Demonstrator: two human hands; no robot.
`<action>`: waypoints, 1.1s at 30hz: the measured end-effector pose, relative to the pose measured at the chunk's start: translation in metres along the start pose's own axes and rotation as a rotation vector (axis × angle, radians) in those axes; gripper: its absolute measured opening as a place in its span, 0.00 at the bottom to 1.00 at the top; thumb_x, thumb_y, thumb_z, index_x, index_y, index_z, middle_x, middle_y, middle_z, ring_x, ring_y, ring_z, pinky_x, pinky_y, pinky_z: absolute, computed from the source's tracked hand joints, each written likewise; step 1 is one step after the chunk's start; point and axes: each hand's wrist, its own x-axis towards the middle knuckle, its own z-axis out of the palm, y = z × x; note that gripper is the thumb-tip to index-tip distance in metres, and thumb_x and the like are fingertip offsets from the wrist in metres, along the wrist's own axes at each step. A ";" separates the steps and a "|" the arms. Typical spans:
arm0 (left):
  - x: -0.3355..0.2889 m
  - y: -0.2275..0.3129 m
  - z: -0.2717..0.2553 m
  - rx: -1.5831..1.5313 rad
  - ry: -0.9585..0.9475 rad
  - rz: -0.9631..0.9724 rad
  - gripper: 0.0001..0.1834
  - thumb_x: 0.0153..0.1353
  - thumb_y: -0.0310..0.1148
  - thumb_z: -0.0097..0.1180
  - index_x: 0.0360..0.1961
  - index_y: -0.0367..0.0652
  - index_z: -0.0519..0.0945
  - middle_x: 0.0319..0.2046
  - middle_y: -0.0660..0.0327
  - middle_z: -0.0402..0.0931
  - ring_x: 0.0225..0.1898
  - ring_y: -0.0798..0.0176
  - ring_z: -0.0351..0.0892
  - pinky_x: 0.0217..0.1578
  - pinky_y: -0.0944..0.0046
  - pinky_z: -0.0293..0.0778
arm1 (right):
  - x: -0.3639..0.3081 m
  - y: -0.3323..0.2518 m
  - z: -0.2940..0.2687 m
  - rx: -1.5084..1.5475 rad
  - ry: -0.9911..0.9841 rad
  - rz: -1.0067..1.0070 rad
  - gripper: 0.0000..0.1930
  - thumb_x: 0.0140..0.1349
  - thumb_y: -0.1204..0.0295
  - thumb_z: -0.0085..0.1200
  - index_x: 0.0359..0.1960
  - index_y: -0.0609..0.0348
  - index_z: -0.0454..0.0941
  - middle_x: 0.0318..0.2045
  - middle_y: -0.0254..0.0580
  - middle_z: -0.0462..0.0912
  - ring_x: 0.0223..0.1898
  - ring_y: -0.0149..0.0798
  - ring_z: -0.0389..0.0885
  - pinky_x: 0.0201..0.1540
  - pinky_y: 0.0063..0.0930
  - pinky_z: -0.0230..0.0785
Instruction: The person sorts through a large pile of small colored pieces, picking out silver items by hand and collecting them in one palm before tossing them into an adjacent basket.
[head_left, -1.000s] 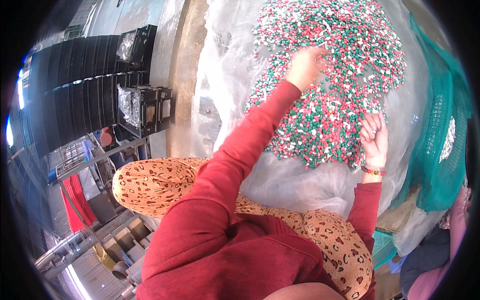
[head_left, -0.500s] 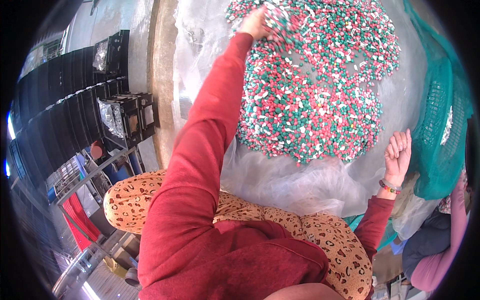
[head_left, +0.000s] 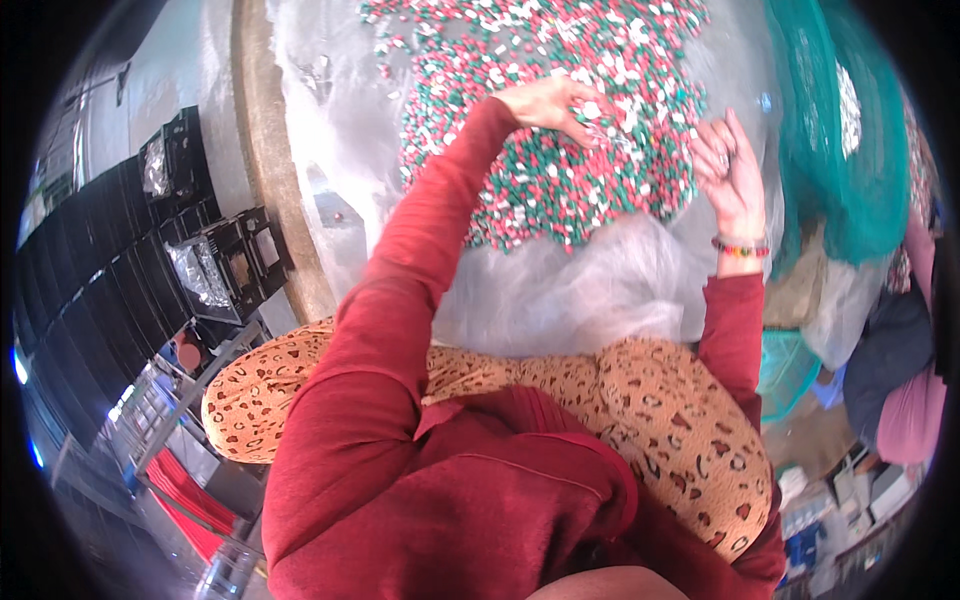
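A wide heap of small red, green and white pieces (head_left: 540,195) is spread on a translucent plastic sheet (head_left: 560,300). They look like beads or pellets; their exact kind is too small to tell. Over the heap's middle is my left hand (head_left: 548,104), its thumb and fingers curved around a few pieces, some white ones (head_left: 592,112) showing between them. At the heap's right edge, my right hand (head_left: 732,175) has its palm turned up and its fingers curled in, one finger straighter. Whatever those fingers may hold is hidden. A beaded bracelet (head_left: 742,246) circles that wrist.
Green netting (head_left: 850,180) is bunched along the right side. Black trays or crates (head_left: 225,262) stand at the left, beyond a brown edge strip (head_left: 262,160). My patterned trouser legs (head_left: 680,440) border the near side. Another person's pink sleeve or leg (head_left: 912,420) shows at far right.
My left hand has come nearer and to the right from the heap's far left, where it was blurred among pieces. My right hand has moved in beside the heap. The whole view has shifted.
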 end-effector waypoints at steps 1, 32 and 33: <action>-0.010 0.011 0.001 0.054 -0.034 -0.033 0.23 0.44 0.32 0.65 0.43 0.39 0.73 0.46 0.61 0.71 0.45 0.66 0.70 0.52 0.63 0.62 | -0.006 -0.003 0.001 -0.074 -0.009 -0.023 0.17 0.65 0.65 0.39 0.17 0.53 0.59 0.13 0.27 0.55 0.12 0.22 0.50 0.12 0.16 0.42; -0.045 -0.044 0.024 0.971 0.485 -0.259 0.11 0.48 0.37 0.56 0.31 0.44 0.80 0.23 0.56 0.78 0.28 0.55 0.78 0.33 0.60 0.73 | -0.011 0.029 -0.002 -0.048 -0.243 -0.042 0.03 0.58 0.73 0.49 0.31 0.56 0.70 0.17 0.27 0.56 0.14 0.21 0.50 0.16 0.14 0.43; -0.036 -0.039 0.027 1.117 0.440 -0.338 0.12 0.49 0.38 0.55 0.32 0.45 0.79 0.23 0.56 0.77 0.27 0.54 0.78 0.33 0.59 0.73 | -0.017 0.023 -0.001 0.007 -0.279 -0.135 0.02 0.58 0.74 0.49 0.31 0.56 0.69 0.18 0.29 0.57 0.15 0.22 0.51 0.17 0.15 0.45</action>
